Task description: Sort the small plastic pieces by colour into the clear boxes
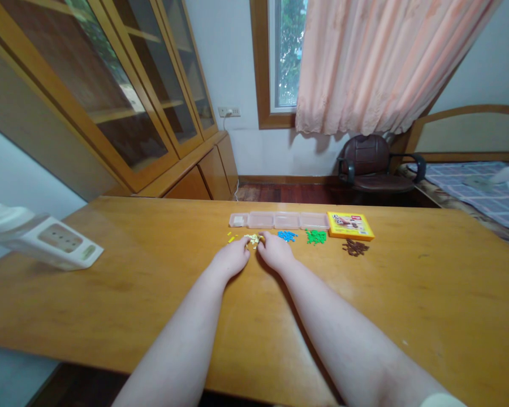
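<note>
Both hands at frame centre, working one spot. Left hand [235,258] and right hand [276,251] come in from either side of the cream pieces [253,239], fingers curled in; can't tell if either one has a piece pinched. Likely two-sided so the small loose bits stay corralled.

Cream pile lies on the surface [152,305], between the fingertips. A few yellow pieces [231,239] sit just left of it; blue pieces [287,236], green pieces [316,237] and brown pieces [356,247] run out to the right of centre. Gaps between piles probably keep colours from mixing.

Clear tray [286,220] lies lengthwise just above the row in frame, presumably within easy reach (small white item [238,220] in its leftmost compartment). Yellow box [351,233] lies flat at the tray's right end, above the brown pile.
</note>
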Tool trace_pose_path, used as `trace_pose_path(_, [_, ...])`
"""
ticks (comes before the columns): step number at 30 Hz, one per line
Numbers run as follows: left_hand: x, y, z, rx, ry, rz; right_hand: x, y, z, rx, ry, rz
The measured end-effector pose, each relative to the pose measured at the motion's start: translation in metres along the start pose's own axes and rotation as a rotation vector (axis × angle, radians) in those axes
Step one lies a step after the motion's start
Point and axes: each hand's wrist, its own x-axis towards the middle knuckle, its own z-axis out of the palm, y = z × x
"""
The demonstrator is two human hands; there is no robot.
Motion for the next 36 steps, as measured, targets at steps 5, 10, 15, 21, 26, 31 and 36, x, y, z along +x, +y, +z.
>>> trace_pose_path(5, [0.0, 0.0, 0.001, 0.001, -0.003, 0.008, 0.001, 0.002, -0.002, -0.002, 0.026, 0.059])
trace_pose_path(10, [0.0, 0.001, 0.001, 0.006, 0.003, -0.005, 0.002, 0.003, -0.004, -0.04, 0.015, 0.106])
trace_pose_path(15, [0.0, -0.001, -0.001, 0.033, -0.018, -0.007, 0.002, 0.004, -0.003, -0.044, 0.018, 0.082])
trace_pose_path(21, [-0.003, 0.0, -0.003, 0.035, -0.019, 0.014, 0.0, 0.003, -0.003, -0.085, -0.007, 0.045])
trace_pose_path(26, [-0.004, 0.001, -0.003, 0.029, -0.043, 0.027, 0.0, 0.001, -0.006, -0.108, -0.006, 0.098])
trace_pose_path(31, [-0.009, 0.004, -0.004, 0.044, -0.107, 0.036, -0.004, -0.006, -0.008, -0.203, 0.001, 0.054])
trace_pose_path(36, [-0.025, 0.013, -0.005, 0.001, -0.268, 0.151, -0.008, -0.01, -0.012, -0.286, -0.063, -0.04])
